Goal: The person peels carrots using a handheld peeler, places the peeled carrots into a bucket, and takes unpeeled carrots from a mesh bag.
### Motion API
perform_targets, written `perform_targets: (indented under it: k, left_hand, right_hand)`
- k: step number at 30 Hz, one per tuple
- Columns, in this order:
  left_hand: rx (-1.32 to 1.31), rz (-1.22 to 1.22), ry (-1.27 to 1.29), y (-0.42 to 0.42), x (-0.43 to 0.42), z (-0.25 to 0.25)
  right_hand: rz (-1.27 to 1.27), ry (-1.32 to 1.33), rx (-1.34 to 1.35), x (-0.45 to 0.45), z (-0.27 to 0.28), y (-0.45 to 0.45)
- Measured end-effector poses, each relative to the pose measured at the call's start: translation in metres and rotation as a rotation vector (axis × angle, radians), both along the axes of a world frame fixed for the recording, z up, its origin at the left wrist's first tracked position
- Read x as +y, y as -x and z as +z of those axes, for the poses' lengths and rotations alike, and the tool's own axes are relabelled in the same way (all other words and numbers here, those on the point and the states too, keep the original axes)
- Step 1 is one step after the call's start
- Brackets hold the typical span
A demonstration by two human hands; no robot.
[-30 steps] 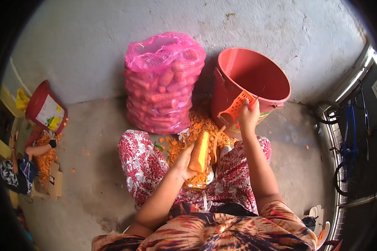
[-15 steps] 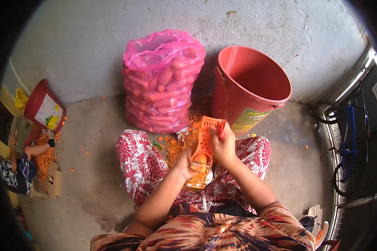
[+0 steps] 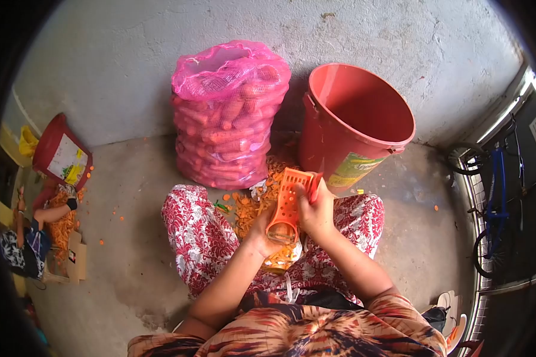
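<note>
My right hand (image 3: 317, 209) is closed around an orange plastic peeler (image 3: 287, 199) with a perforated handle, its thumb lying on the front. A slim red piece (image 3: 316, 183) sticks up beside that thumb; its kind is unclear. At the peeler's lower end, a framed opening with a blade faces me. My left hand (image 3: 261, 235) is curled just left of and behind this end, its fingers mostly hidden. It holds a carrot (image 3: 284, 226), seen only in part through the opening. Orange carrot peelings (image 3: 247, 213) lie heaped on the floor below, between my legs.
A pink mesh sack (image 3: 223, 134) full of carrots stands against the wall. Right of it is a tall red bucket (image 3: 315, 143). At far left, another person (image 3: 27, 244) sits by peelings and a tilted red bucket (image 3: 49, 152). A blue bicycle (image 3: 495, 202) stands at right.
The peeler has shifted slightly down and left over the carrot, and less orange shows in its opening. My right thumb has moved onto the perforated face.
</note>
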State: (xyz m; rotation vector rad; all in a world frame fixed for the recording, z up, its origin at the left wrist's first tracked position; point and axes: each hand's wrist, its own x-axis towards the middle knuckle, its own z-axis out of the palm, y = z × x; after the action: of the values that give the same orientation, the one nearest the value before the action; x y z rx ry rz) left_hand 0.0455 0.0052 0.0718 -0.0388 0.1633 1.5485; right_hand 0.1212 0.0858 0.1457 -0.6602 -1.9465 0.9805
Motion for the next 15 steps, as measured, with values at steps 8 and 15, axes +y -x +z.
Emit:
perform_targets:
  k: [8, 15]
  left_hand:
    - [0.117, -0.142, 0.093, 0.000, -0.006, 0.001]
    - [0.040, -0.088, 0.070, 0.001, -0.005, -0.008]
  right_hand:
    - [-0.251, 0.037, 0.076, 0.063, -0.030, -0.005]
    - [-0.170, 0.120, 0.129, 0.061, -0.002, -0.008]
